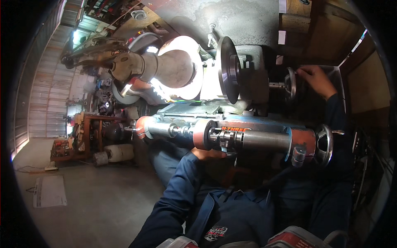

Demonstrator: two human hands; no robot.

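My right hand (317,81) is at the far right of the machine, its fingers pinched on the rim of a metal handwheel (291,85). My left hand (207,154) is below a red-brown collar (202,134) on the near spindle assembly. Its fingertips reach a small grey piece (224,150) under the shaft; the collar partly hides the fingers, and what they hold is unclear. Just above, a stepped metal shaft (228,137) lies between two steel cylinders (266,141). Behind this assembly a large round disc (227,70) stands upright.
A bright lamp (182,68) on a jointed arm hangs over the machine's left. A second handwheel (324,144) is at the near right end. On the left are a wooden stand (93,124), a pale cylinder (119,152) on the floor and a white sheet (50,191).
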